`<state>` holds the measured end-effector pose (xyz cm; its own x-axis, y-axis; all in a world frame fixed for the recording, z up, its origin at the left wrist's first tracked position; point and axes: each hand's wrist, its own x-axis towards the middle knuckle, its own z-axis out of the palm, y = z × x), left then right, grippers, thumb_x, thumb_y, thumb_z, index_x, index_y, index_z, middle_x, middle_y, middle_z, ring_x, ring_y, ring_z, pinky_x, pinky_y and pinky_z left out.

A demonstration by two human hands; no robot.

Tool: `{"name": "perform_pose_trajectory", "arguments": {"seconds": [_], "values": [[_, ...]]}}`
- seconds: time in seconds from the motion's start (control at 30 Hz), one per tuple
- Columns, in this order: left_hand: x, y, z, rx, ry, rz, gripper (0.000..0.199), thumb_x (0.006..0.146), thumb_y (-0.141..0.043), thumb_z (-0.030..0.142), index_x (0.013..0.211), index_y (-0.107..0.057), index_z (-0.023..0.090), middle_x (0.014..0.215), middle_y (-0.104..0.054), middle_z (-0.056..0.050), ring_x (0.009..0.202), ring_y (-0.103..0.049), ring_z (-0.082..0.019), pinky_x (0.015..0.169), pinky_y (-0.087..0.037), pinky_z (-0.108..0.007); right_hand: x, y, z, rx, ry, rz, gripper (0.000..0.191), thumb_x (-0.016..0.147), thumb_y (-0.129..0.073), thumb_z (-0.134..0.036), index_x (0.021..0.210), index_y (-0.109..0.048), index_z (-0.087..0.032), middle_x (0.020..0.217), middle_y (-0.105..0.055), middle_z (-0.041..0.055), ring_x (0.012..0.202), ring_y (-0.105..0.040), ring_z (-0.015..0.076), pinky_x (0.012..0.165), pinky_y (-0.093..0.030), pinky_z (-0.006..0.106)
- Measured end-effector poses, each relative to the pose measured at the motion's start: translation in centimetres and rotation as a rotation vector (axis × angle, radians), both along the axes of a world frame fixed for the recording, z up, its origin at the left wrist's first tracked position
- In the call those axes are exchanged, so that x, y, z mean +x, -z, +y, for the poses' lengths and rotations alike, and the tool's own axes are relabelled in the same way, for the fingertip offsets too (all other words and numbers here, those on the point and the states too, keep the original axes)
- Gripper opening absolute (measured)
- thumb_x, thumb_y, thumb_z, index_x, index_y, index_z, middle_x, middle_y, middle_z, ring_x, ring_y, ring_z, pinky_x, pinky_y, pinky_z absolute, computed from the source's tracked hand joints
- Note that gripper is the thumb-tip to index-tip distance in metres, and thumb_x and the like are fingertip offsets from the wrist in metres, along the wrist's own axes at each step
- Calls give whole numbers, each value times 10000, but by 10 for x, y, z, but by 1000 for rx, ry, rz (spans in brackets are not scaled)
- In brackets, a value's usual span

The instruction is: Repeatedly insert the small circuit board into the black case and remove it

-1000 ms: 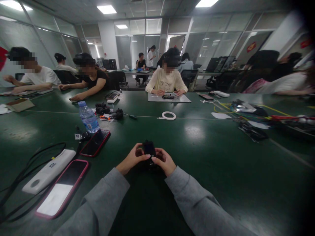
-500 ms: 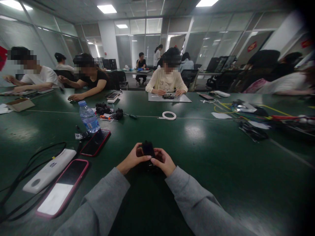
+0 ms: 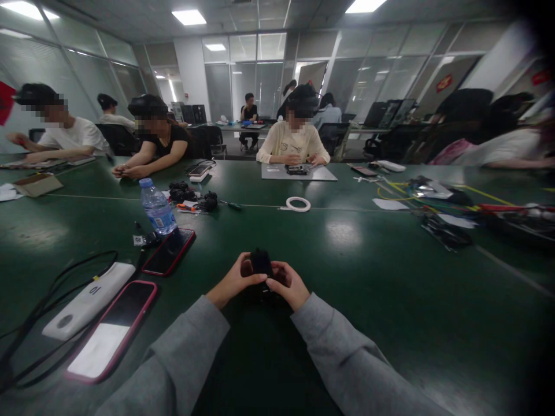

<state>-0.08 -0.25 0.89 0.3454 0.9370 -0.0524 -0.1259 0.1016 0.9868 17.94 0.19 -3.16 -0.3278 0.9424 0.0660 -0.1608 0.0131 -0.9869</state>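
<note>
Since half a second ago, a co-worker in black [image 3: 171, 141] at the far side has brought both forearms together over the counter [image 3: 373, 289], while the wearer's own grip looks unchanged from where I stand. Between the left hand [image 3: 230, 283] and the right hand [image 3: 295, 287] sits a small black device [image 3: 261, 263], in the middle of the counter's near half; both hands are curled around it, thumbs nearly meeting on its near side. Its upper block leans slightly left, long axis running up and away from the wearer; the lower part is lost in shadow. Green surface spreads wide to the right, as far as a black bundle [image 3: 446, 231], and ahead to a white ring [image 3: 308, 204] near the seam. Reaching left is tighter: a red-edged phone [image 3: 169, 252] lies nearest, touching or just beside a water bottle [image 3: 157, 209], with a white slab [image 3: 93, 294] and a pink-cased phone [image 3: 113, 332] closer to the wearer. Beyond the ring, a grey mat [image 3: 325, 174] lies along the far edge.
</note>
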Motion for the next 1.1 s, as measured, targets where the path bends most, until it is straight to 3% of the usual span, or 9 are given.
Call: {"name": "perform_pose_trajectory", "arguments": {"seconds": [0.37,0.63,0.7,0.8,0.97,1.1], "values": [[6,1,-2,9,-27,-61,559,698,-686,320,1186,-445,193,1166,-555,-121,1088,-526,-239,959,-354,-422,-11,1,-7,71,156,-16,545,699,-698,-407,1108,-421,-176,1047,-569,109,987,-568,224,886,-469,403],[17,4,-6,-1,-106,-192,557,713,-672,367,1201,-475,183,1131,-574,-116,1071,-528,-219,958,-351,-387,-13,-5,-14,360,526,-199,584,721,-674,-379,1187,-401,-154,1130,-524,135,1050,-530,239,935,-430,413],[21,7,-4,-82,-149,-309,528,765,-570,488,1188,-493,182,1129,-576,-116,1055,-536,-217,932,-368,-379,-11,-5,-14,389,511,-207,583,743,-653,-393,1208,-399,-151,1131,-525,135,1040,-534,235,914,-444,397],[24,9,-1,-217,-169,-468,588,788,-415,621,1151,-518,169,1130,-580,-120,1058,-536,-220,909,-382,-366,-11,-3,-13,315,433,-197,579,778,-607,-447,1226,-396,-148,1081,-552,127,974,-563,227,862,-470,394],[30,11,1,-354,-170,-593,658,748,-362,703,1038,-569,149,1107,-602,-121,1096,-519,-238,929,-372,-358,-14,-7,-14,253,322,-147,513,829,-508,-526,1191,-439,-169,1090,-556,114,1011,-542,223,882,-451,385],[36,14,-4,-428,-110,-640,714,713,-350,745,1085,-568,176,1126,-604,-107,1098,-520,-256,934,-372,-386,-22,-10,-16,221,361,-156,495,843,-407,-605,1083,-519,-186,1128,-545,95,1084,-487,232,957,-374,394]]}}
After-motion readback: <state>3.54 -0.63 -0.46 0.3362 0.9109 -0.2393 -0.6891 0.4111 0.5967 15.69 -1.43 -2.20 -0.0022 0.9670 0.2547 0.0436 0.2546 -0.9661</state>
